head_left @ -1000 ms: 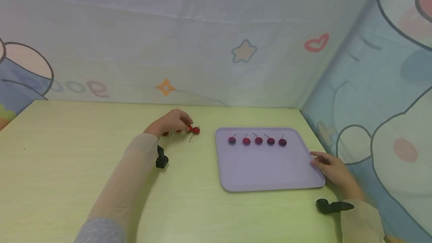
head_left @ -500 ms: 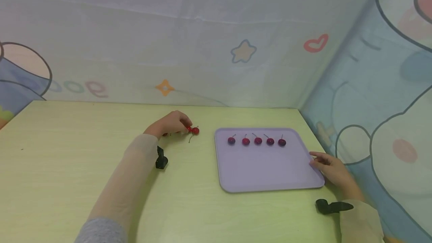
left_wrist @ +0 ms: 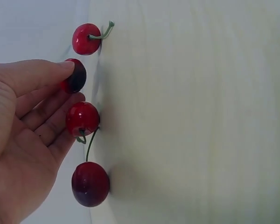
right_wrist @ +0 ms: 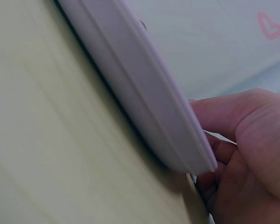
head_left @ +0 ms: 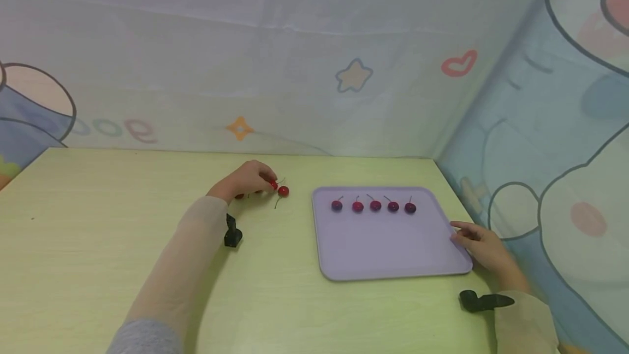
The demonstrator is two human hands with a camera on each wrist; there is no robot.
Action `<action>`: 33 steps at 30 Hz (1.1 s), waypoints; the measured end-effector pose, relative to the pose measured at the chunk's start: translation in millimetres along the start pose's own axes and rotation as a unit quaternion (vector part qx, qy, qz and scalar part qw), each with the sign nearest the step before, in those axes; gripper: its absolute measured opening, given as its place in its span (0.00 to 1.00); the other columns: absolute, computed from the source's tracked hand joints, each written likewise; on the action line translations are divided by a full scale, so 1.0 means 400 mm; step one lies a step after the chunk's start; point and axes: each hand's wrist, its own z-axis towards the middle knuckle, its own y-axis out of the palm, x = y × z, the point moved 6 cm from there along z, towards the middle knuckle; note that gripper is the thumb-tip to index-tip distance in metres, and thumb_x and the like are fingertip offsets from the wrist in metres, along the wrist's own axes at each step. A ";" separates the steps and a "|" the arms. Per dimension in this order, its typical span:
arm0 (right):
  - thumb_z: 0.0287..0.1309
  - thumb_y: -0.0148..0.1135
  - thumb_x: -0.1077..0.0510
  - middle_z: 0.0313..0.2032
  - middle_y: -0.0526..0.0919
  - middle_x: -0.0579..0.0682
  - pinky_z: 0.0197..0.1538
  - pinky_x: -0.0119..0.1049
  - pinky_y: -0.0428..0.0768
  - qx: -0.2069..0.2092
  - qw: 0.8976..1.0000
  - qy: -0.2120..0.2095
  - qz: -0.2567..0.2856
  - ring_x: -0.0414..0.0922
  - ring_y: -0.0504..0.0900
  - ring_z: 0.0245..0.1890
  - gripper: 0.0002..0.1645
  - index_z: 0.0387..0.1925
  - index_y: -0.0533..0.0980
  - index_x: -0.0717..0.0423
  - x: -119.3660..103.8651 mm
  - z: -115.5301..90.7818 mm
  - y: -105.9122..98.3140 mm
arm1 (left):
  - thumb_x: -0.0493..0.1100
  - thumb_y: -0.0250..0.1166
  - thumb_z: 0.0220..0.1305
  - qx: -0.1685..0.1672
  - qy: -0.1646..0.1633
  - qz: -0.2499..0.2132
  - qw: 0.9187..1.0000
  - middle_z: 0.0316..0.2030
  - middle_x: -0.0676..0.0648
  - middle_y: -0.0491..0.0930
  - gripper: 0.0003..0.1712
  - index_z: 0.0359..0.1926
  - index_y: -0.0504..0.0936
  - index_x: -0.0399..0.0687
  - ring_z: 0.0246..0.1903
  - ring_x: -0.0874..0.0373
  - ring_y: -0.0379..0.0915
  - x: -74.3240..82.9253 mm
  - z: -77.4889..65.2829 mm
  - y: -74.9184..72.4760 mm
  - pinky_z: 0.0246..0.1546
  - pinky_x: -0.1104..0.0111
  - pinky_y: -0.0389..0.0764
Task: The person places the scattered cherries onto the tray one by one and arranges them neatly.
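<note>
Head view alone takes in the row of five cherries (head_left: pixel 375 205) along the far side of the lilac tray (head_left: pixel 388 250). Left wrist view shows what the left hand (head_left: pixel 248 178) largely hides from above: its thumb and fingers pinch a red cherry (left_wrist: pixel 76 77), the fruit right at the thumb's tip, with another cherry (left_wrist: pixel 86 41) just beyond and two more cherries (left_wrist: pixel 82 116) on the counter (head_left: pixel 275 299) toward the wrist. Right wrist view adds the tray's outer wall, the right hand's (head_left: pixel 486 247) fingers gripping its rim.
</note>
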 end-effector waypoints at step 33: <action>0.64 0.60 0.50 0.42 0.78 0.55 0.35 0.27 0.74 0.002 1.000 -0.002 -0.003 0.29 0.72 0.34 0.32 0.61 0.70 0.68 -0.008 0.000 -0.005 | 0.41 0.69 0.58 0.036 0.108 -0.041 0.993 0.43 0.44 0.83 0.17 0.48 0.82 0.39 0.45 0.52 0.79 0.235 0.034 0.057 0.49 0.62 0.78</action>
